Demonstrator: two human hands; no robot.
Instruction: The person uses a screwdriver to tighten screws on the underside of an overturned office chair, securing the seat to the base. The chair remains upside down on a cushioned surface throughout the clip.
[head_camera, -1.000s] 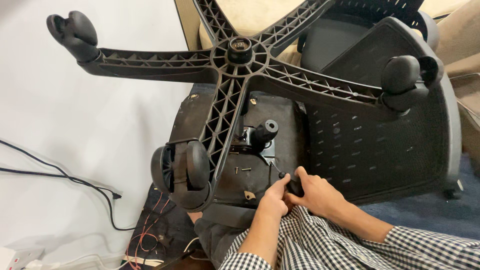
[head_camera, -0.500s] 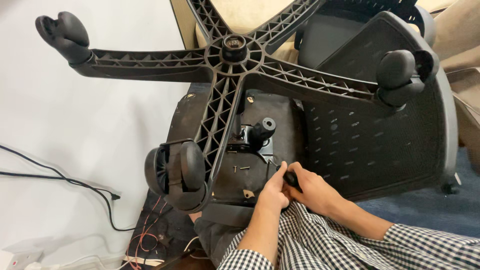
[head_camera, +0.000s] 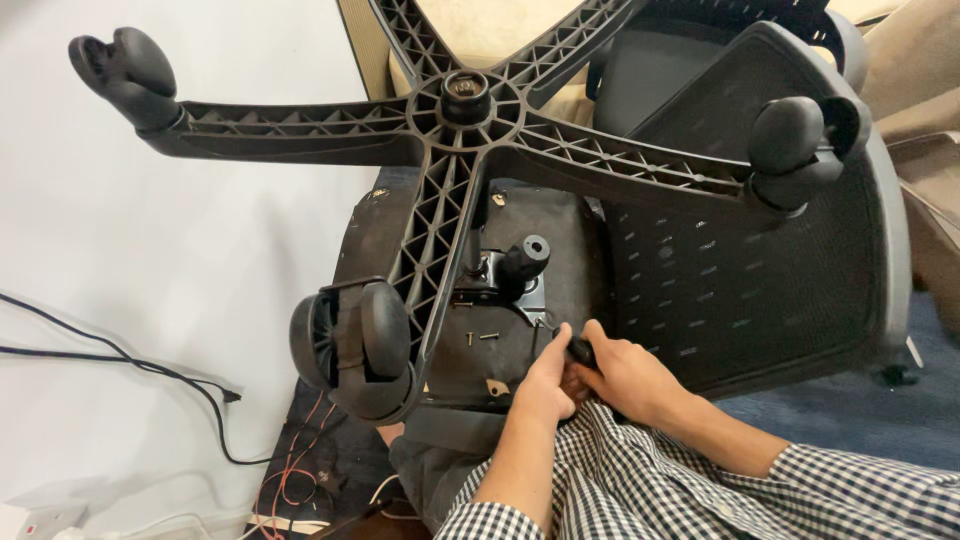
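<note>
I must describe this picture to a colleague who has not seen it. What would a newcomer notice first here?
The eye falls first on the black star-shaped chair base that fills the top of the picture, with its casters pointing toward the camera. Below it, at the underside of the seat, the left hand and the right hand meet around a black screwdriver handle. Black cables run along the white floor at the left.
</note>
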